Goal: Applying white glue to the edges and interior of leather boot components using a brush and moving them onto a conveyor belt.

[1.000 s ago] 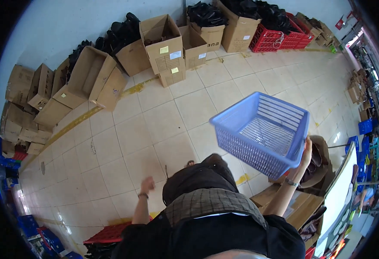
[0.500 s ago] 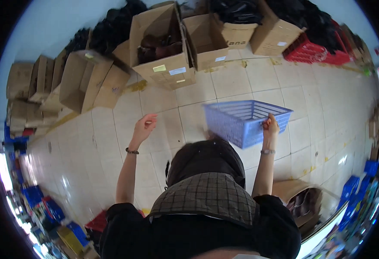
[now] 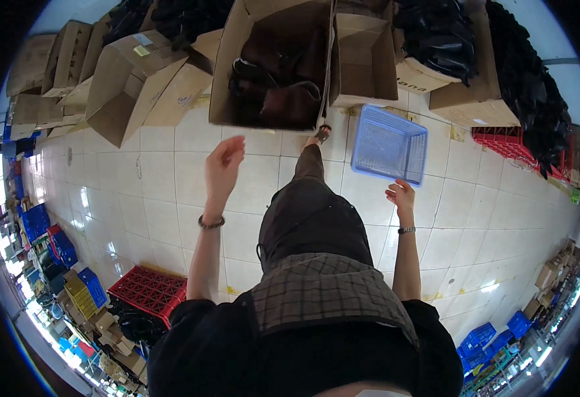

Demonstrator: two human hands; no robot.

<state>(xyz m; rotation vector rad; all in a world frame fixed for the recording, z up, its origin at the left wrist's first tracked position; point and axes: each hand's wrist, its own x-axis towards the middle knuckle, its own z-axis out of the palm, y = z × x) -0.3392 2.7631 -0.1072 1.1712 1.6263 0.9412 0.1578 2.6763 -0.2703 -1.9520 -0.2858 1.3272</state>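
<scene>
Ahead of us open cardboard boxes (image 3: 270,73) wall off the far side; bare floor tiles (image 3: 151,178) lie open leftward, the blue basket (image 3: 389,144) blocks right.

A single view, taken from a wide fisheye camera worn on the person's head, looks steeply down the front of the body to the tiled floor (image 3: 144,192). The torso and both forearms rise from the lower edge and fill the near foreground, close to the lens. The view faces forward toward open cardboard boxes (image 3: 273,66) along the top, farther off. Straight tile lines bend toward the dark circular rim. No second view shares the scene.
</scene>
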